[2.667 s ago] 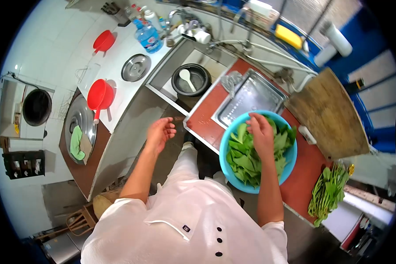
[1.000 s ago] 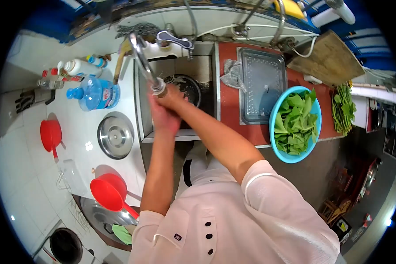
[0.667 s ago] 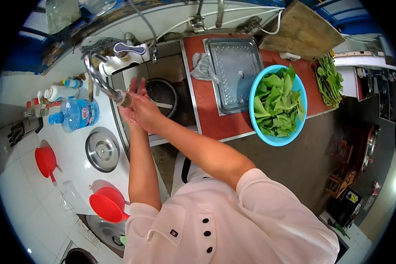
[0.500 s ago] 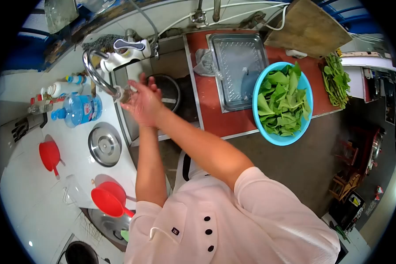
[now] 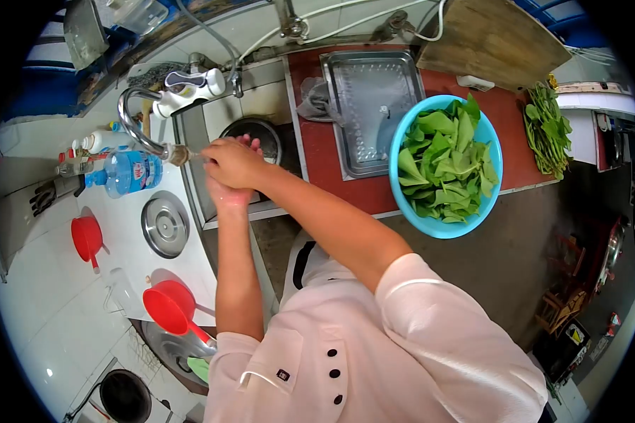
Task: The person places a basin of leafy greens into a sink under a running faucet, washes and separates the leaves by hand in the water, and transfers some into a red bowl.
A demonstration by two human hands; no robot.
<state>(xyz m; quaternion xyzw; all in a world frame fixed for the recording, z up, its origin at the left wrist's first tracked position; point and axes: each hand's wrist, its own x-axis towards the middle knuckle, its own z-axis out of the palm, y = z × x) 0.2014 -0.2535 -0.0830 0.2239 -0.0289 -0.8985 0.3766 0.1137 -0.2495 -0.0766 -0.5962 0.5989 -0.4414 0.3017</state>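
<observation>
While I am looking down through the head camera, the right hand is lying over the left hand, the two touching above the sink; the right fingers are bending across the left hand, though I cannot tell how tightly they are closing; the left fingers are partly hiding behind the right hand, some tips showing on its far side, so I am not able to judge how far they are opening, nor whether anything is sitting between the palms; the curved tap is arching in from the left, its outlet pointing at the right fingers and standing just beside them; whether they are touching I cannot tell.

Beyond the fingers, a dark round pot is resting in the sink, partly covered by the hands; to the right, on the red tabletop, a metal tray is lying beside a blue basin, which is holding green leaves; to the left, on the white tabletop, a metal lid is lying near a blue bottle.
</observation>
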